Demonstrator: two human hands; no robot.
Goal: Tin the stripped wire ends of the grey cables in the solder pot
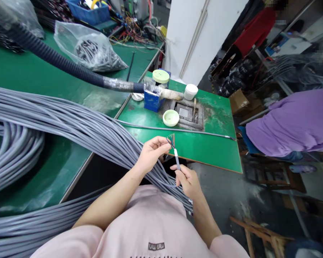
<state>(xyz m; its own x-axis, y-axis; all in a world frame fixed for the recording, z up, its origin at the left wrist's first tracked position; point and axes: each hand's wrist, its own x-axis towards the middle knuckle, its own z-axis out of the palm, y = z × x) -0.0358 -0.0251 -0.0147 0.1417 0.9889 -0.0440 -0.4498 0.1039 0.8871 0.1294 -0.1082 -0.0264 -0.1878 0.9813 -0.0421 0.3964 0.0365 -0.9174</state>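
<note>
The gray cable (pixel 177 164) was held up in front of the person's chest, just past the edge of a green counter (pixel 215 157). Its end was already open: a short white part (pixel 176 152) stuck out of the gray skin, and thin wires (pixel 170 141) in red, blue and green fanned out at the tip. The right hand (pixel 186 181) had its grip shut on the gray cable, with the thumb and fingers pinching it below the white part. The left hand (pixel 150 154) was curled up right by the thin wires, with its grip almost shut, but you could not tell if it had hold of them. A big bundle of gray cables (pixel 70 132) lay across the counter, and its ends could not be seen, so how many were open was hidden. One more thin cable (pixel 177 129) lay flat on the counter, with a dark end (pixel 233 138). Near it sat a round green lid (pixel 171 118), a white jar (pixel 191 91) and a blue box (pixel 152 100). A person in a purple shirt (pixel 290 122) bent over at the right.
</note>
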